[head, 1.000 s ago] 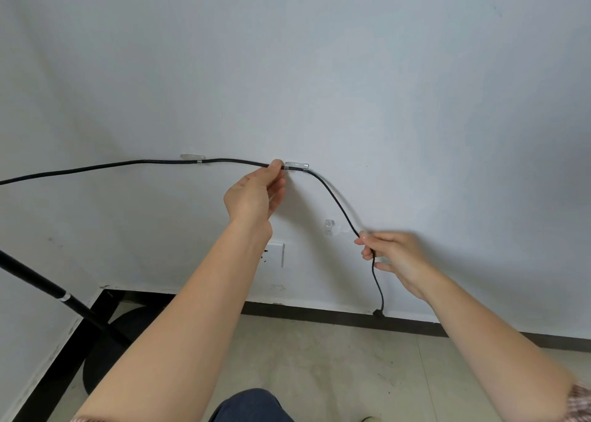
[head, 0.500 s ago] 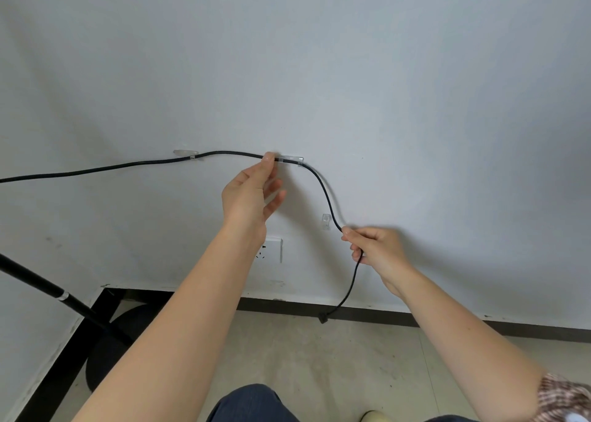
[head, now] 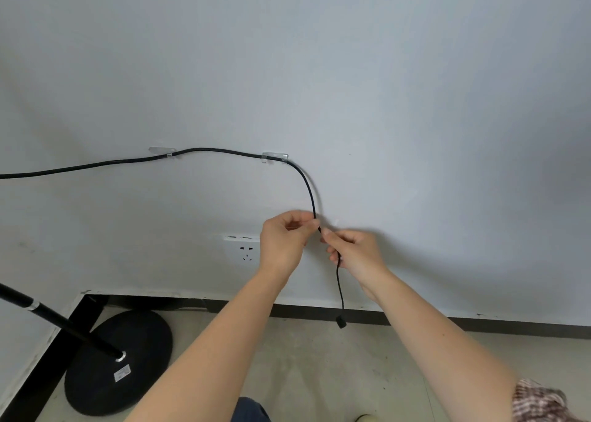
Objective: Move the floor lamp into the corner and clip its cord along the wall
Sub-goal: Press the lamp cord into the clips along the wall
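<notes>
No text is showing legibly anywhere. A small white sticker (head: 122,374) is sitting on the black lamp base (head: 128,341), but its print is appearing too small and blurred to make out.

cord (head: 220,151): black, through two wall clips, end hanging | floor lamp (head: 118,361): black round base, corner

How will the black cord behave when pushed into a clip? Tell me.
Likely floppy: the cord droops in a curve below the clear clip. Probably light: the plug end dangles under the right hand. It may sag between clips.
</notes>
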Available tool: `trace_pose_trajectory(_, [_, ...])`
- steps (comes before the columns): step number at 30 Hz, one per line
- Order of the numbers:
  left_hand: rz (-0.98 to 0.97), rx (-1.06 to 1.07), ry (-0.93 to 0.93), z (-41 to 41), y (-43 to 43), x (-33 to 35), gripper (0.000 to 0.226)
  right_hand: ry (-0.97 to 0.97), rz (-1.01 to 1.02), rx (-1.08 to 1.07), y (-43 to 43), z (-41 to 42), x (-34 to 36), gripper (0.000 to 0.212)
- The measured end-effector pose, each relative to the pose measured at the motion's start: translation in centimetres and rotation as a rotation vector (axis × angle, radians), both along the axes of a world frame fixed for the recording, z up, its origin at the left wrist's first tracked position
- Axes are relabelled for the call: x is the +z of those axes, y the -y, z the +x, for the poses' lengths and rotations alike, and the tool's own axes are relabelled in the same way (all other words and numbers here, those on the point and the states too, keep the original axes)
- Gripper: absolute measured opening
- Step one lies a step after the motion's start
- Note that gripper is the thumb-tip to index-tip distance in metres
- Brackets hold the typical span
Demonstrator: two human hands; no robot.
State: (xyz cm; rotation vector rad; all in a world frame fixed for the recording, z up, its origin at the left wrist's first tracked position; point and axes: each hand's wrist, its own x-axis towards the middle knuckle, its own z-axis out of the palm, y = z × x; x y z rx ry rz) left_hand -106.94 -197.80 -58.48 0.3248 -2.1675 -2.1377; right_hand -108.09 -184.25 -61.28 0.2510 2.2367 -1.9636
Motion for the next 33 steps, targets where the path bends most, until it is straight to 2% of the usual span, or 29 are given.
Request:
trace_pose_trajectory(6, [-0.188,0.043,-0.148,-0.3,0.6,0.0,0.006,-0.017,-0.014,0.027,0.7,-0.2,0.2,0.021])
trace_pose_trajectory(10, [-0.142,0.038,-0.103,-0.7,-0.1,-1.2,0.011,0.047,-0.09,0.034,-0.5,0.1,-0.7,0.011])
trace_pose_trajectory(14, [-0.127,0.043,-0.064,-1.0,-0.7,-1.9,0.012,0.082,-0.155,-0.031,-1.4,0.0,-1.9,0.015])
trace_pose_trajectory(21, [-0.056,0.087,-0.04,-0.8,-0.2,-1.2,0.013,-0.022,-0.037,-0.029,-0.6,-0.2,-2.0,0.014])
trace_pose_trajectory(23, [-0.029,0.101,-0.03,-0.8,-0.2,-1.2,0.012,-0.027,0.0,-0.018,-0.7,-0.2,-2.2,0.009])
trace_pose_trajectory(28, [0.029,0.118,-0.027,-0.8,-0.4,-1.4,0.008,-0.009,0.03,-0.034,-0.8,-0.3,-2.6,0.015])
trace_pose_trajectory(33, [-0.029,0.126,-0.061,-0.8,-0.7,-1.4,0.009,-0.002,0.009,-0.04,-0.2,-0.4,-2.6,0.022])
